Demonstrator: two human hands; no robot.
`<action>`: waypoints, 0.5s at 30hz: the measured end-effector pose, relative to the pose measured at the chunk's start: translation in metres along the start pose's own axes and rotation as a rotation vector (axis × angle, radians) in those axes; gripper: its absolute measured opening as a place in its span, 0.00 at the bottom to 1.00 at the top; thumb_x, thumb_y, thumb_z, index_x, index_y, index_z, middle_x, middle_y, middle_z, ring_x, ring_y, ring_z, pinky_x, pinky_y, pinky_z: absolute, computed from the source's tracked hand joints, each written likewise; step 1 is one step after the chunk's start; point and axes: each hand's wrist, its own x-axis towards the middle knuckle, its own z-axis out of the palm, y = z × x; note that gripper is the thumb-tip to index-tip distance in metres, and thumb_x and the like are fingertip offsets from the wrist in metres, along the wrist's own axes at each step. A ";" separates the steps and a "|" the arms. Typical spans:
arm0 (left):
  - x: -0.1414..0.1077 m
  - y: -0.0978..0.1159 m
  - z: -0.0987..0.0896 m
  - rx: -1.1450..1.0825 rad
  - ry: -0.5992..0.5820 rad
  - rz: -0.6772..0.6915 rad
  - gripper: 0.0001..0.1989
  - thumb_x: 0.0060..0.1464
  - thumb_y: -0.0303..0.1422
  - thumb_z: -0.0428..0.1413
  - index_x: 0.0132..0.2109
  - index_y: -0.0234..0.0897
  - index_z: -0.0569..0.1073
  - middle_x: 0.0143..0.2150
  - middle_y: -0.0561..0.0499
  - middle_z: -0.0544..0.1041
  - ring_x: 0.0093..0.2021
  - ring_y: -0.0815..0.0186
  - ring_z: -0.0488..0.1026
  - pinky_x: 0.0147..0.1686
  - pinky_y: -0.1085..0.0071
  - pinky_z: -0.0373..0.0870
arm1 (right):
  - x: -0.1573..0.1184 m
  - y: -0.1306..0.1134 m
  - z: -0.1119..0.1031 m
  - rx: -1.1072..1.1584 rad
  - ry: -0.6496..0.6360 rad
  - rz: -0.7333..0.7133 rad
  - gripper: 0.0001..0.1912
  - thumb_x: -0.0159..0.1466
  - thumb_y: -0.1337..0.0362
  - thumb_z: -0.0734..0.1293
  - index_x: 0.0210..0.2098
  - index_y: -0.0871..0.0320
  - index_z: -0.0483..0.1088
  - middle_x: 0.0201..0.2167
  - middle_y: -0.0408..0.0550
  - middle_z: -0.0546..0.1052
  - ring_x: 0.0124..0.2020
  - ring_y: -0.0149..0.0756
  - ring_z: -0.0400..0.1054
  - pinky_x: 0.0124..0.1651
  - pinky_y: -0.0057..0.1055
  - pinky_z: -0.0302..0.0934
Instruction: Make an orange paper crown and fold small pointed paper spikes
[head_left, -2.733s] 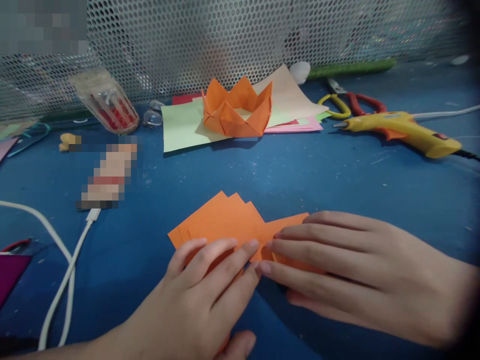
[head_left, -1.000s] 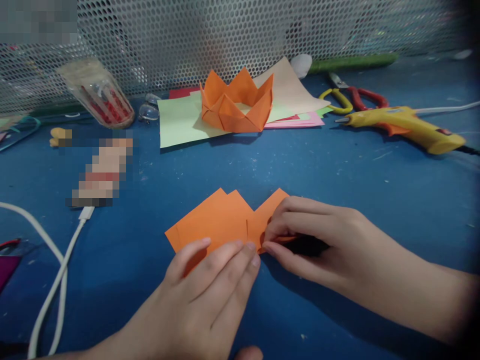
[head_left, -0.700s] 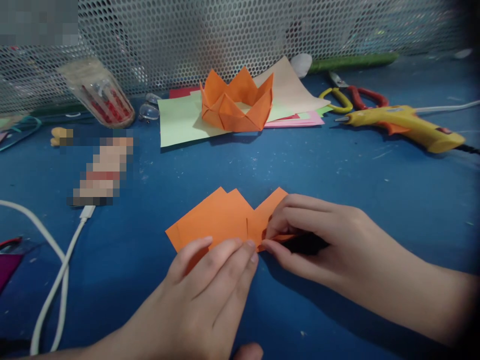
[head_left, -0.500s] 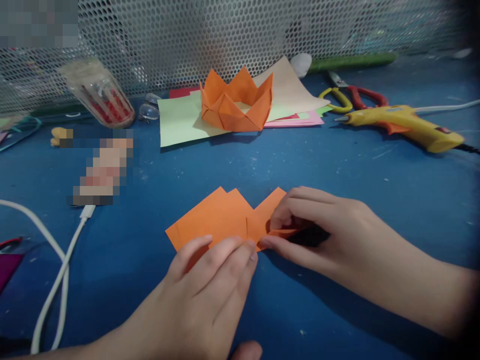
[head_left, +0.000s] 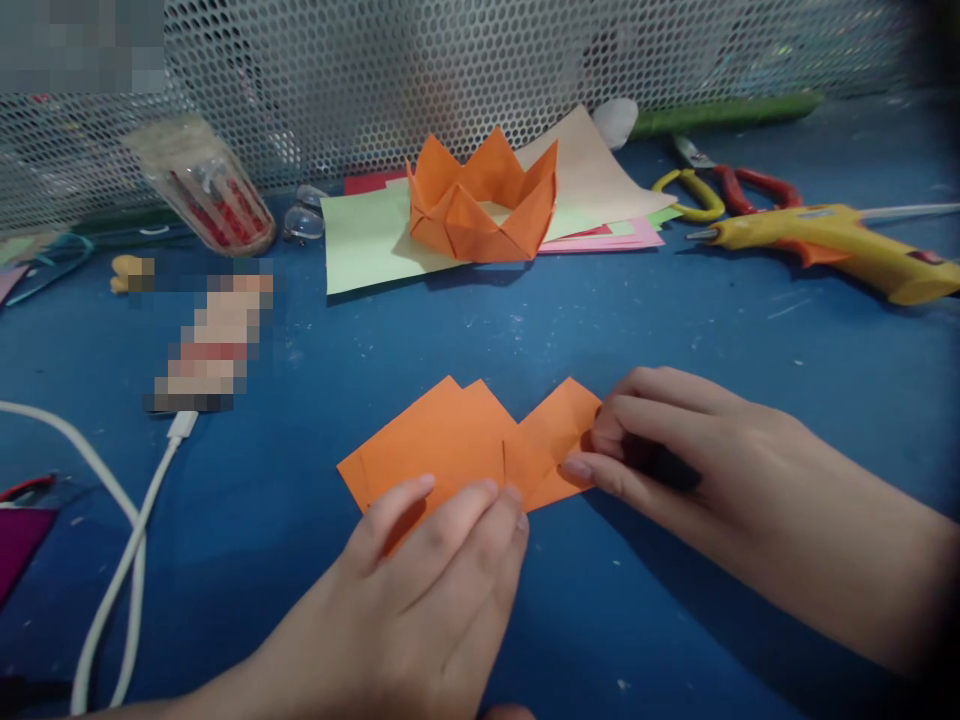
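"Can any lettering be read here?"
"None that I can make out. The yellow glue gun (head_left: 840, 243) has a small pale patch on its upper side, but it's too small and soft to read."
"What about the object (head_left: 214, 345) at the end of the white cable (head_left: 112, 610)?"
"It's pixelated, so any print on it can't be read."
"And the jar (head_left: 214, 195) with the red contents?"
"I can't pick out a word or a number on it."
"The orange paper (head_left: 442, 435)?"
"A few thin dark lines, which don't read as letters or figures."
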 end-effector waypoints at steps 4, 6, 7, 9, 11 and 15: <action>-0.001 0.000 0.005 -0.037 -0.011 -0.006 0.29 0.89 0.41 0.39 0.72 0.32 0.79 0.72 0.48 0.85 0.69 0.57 0.76 0.73 0.61 0.60 | 0.002 0.001 -0.001 0.015 -0.025 0.016 0.29 0.84 0.43 0.64 0.31 0.51 0.76 0.30 0.47 0.78 0.28 0.38 0.74 0.30 0.34 0.69; -0.003 0.001 0.009 -0.071 -0.064 -0.015 0.31 0.88 0.42 0.36 0.77 0.30 0.73 0.74 0.46 0.82 0.69 0.56 0.75 0.75 0.59 0.58 | 0.003 0.001 -0.002 0.009 -0.015 -0.006 0.27 0.84 0.46 0.64 0.31 0.51 0.76 0.30 0.47 0.77 0.28 0.37 0.74 0.29 0.32 0.69; -0.003 0.001 0.010 -0.086 -0.097 -0.022 0.32 0.88 0.42 0.36 0.80 0.29 0.70 0.75 0.45 0.81 0.69 0.55 0.75 0.75 0.58 0.58 | 0.002 0.001 -0.002 0.003 -0.008 -0.019 0.26 0.84 0.47 0.65 0.31 0.51 0.75 0.30 0.47 0.77 0.27 0.36 0.74 0.28 0.32 0.68; -0.005 0.002 0.012 -0.113 -0.148 -0.042 0.33 0.85 0.44 0.38 0.83 0.30 0.66 0.75 0.43 0.81 0.68 0.51 0.75 0.76 0.55 0.59 | 0.001 0.001 -0.003 -0.001 -0.005 -0.030 0.25 0.84 0.48 0.65 0.32 0.51 0.75 0.30 0.47 0.77 0.27 0.36 0.73 0.28 0.32 0.68; -0.005 0.003 0.011 -0.142 -0.171 -0.063 0.34 0.82 0.45 0.45 0.83 0.32 0.66 0.73 0.42 0.82 0.65 0.49 0.76 0.75 0.54 0.63 | 0.000 0.002 -0.003 0.012 -0.019 -0.019 0.24 0.83 0.49 0.66 0.32 0.51 0.75 0.31 0.47 0.78 0.27 0.36 0.73 0.28 0.32 0.69; -0.005 0.007 0.010 -0.184 -0.159 -0.116 0.35 0.79 0.49 0.52 0.82 0.34 0.71 0.68 0.40 0.84 0.62 0.47 0.76 0.72 0.53 0.70 | 0.000 0.002 -0.006 0.016 -0.043 -0.008 0.21 0.83 0.51 0.67 0.33 0.50 0.75 0.31 0.46 0.78 0.26 0.35 0.73 0.27 0.31 0.68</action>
